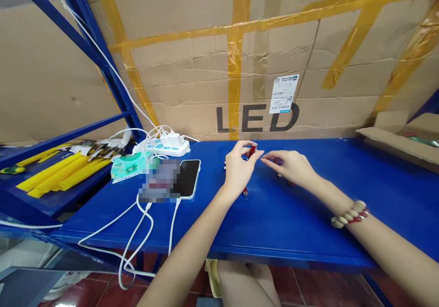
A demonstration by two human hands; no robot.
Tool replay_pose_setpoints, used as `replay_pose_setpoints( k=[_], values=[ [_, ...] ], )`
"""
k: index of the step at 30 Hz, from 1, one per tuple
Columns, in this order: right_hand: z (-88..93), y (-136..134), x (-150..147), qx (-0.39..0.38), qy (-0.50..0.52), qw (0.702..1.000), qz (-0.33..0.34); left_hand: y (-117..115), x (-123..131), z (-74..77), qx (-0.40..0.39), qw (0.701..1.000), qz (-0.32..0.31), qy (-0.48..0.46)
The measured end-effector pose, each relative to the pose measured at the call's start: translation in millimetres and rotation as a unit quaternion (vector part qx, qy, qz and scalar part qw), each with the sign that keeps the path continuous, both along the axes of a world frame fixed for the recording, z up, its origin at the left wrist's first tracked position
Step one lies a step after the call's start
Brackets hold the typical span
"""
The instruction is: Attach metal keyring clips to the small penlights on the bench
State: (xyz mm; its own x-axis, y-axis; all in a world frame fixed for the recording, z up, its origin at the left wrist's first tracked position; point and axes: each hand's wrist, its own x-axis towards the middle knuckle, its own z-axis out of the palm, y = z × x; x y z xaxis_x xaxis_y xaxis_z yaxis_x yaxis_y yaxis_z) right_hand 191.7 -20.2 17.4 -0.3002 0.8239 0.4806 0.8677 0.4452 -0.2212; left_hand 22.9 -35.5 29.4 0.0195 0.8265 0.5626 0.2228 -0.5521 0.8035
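My left hand (238, 167) is closed in a pinch around a small red cylinder (253, 149) with a silvery end, held upright above the blue tabletop (219, 227). Just to its right, my right hand (290, 164) has its thumb and fingertips drawn together close to my left fingertips. Anything between those fingertips is too small or hidden to make out. Another red cylinder (245, 191) lies on the table beneath my left hand. Under my right hand a small red piece (291, 184) shows, with other small dark pieces partly covered by the fingers.
To the left lie a phone (187, 179), a blurred flat item, a green packet (128, 164) and a white power strip (171, 148) with tangled cables. Yellow-handled tools (65, 172) rest farther left. A large cardboard box (192, 83) stands behind; an open carton (401, 144) is at right.
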Motion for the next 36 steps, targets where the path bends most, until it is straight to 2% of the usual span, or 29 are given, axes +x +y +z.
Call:
replay_pose_setpoints(
  k=[5,11,18,26,33,36],
  values=[
    [-2.1,4,6,0.000,0.021,1.000,-0.009,4,-2,-4.3,0.012,1.000,-0.006,0.022],
    [-7.1,8,10,-0.007,0.028,1.000,0.006,12,-4,-13.8,0.002,0.997,0.028,0.072],
    [-11.2,11,9,-0.027,0.025,0.999,0.024,19,-5,-22.7,-0.004,0.997,0.033,0.069],
    [-13.5,14,10,0.020,0.016,0.995,0.100,18,-5,-24.8,0.001,0.995,0.029,0.095],
    [-6.5,8,8,0.037,0.009,0.995,0.090,12,-5,-21.2,0.041,0.973,0.070,0.216],
    [-4.3,7,7,0.049,0.053,0.995,0.069,10,-7,-18.9,0.064,0.959,0.076,0.264]
  ],
)
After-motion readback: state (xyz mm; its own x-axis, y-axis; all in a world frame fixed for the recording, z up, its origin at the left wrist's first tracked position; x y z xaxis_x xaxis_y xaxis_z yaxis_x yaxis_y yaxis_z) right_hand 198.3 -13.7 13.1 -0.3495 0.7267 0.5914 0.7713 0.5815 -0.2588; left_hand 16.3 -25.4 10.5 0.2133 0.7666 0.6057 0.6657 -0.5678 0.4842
